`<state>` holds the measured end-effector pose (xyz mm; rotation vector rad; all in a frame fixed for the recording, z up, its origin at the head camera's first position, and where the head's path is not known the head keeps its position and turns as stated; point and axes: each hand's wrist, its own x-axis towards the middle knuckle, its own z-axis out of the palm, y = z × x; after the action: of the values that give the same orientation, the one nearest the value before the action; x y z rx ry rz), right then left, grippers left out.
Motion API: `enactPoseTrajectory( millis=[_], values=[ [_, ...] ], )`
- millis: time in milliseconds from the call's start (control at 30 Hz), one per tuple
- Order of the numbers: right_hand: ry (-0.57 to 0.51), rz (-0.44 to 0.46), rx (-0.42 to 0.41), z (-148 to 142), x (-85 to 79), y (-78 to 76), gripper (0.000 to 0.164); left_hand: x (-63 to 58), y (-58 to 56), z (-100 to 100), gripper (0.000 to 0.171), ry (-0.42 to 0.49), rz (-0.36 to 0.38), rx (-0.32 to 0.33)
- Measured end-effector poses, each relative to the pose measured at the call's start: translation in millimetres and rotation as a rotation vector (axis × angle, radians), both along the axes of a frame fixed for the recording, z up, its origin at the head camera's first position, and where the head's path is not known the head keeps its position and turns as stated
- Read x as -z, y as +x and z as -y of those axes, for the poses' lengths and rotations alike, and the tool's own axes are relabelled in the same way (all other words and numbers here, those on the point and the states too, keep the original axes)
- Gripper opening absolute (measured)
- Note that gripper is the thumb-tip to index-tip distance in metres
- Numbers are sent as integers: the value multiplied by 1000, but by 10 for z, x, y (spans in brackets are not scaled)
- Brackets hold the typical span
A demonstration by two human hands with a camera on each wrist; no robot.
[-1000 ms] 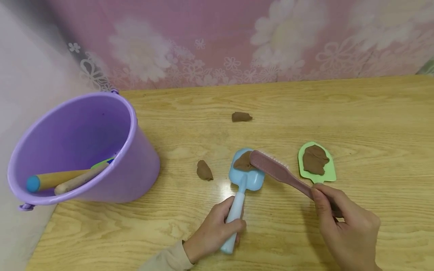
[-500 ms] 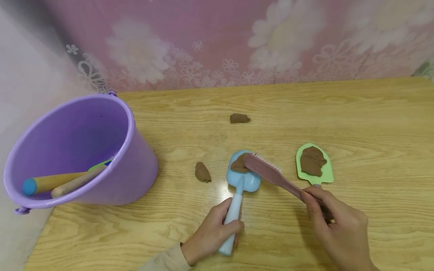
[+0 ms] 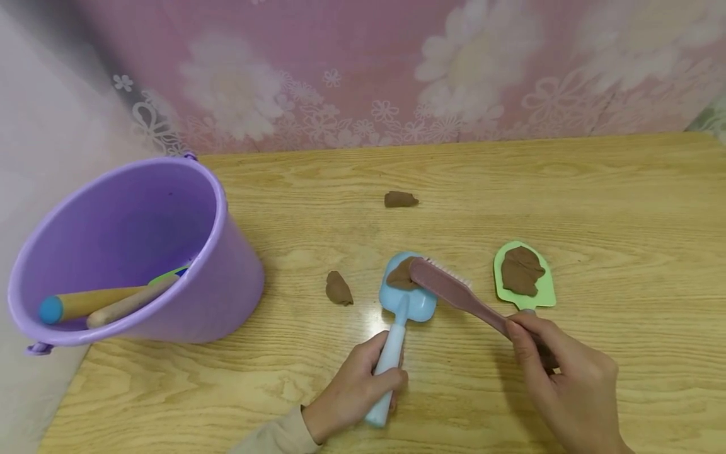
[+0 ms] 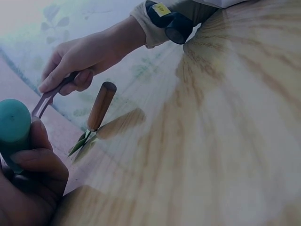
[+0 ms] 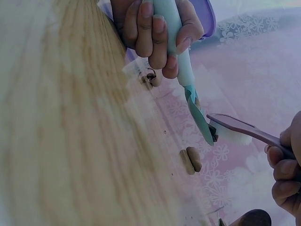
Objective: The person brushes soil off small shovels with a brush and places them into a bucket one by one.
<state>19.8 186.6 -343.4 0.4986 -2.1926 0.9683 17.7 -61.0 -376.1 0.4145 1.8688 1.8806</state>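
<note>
The wooden table [image 3: 624,221] runs across the scene, with the purple bucket [image 3: 241,284] standing upright on its left side and a yellow rod [image 3: 102,304] and a wooden stick [image 3: 136,304] leaning inside near its rim. At the near edge, the left hand [image 3: 360,384] has its fingers curled round the pale handle of the blue shovel [image 3: 420,309], while to its right the right hand [image 3: 573,378] pinches the brush [image 3: 448,287] by its handle between thumb and curled fingers. The green shovel [image 3: 547,293] lies farther right, bearing a brown clay patch [image 3: 520,271]. A smaller clay piece [image 3: 399,275] sits on the blue blade, partly under the brush tip; two loose bits lie on the wood, a left lump [image 3: 338,288] and a far lump [image 3: 401,199]. The step in hand looks like working the brush against the clay on the blue blade, though whether bristles or edge press it is hard to tell. The next move seems to call for a steady blade and light, controlled pressure. Compared with a second ago, the right hand and brush sit slightly farther left, the tip covering more clay; the loose lumps have stayed put.
</note>
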Motion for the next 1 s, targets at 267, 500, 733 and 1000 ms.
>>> enactPoseTrajectory(
  millis=[267, 500, 733, 1000],
  values=[
    [36, -22, -66, 29, 4, -13, 36, 9, 3, -6, 15, 13, 4, -3],
    [80, 39, -95, 17, 6, -10, 31, 10, -13, -15, 13, 16, -11, -4],
    [58, 197, -82, 35, -28, 47, 14, 28, -4, -3, 14, 17, -5, -10],
    [-104, 81, -129, 60, 38, 5, 9, 30, 2, 2, 14, 8, -22, -39]
  ],
)
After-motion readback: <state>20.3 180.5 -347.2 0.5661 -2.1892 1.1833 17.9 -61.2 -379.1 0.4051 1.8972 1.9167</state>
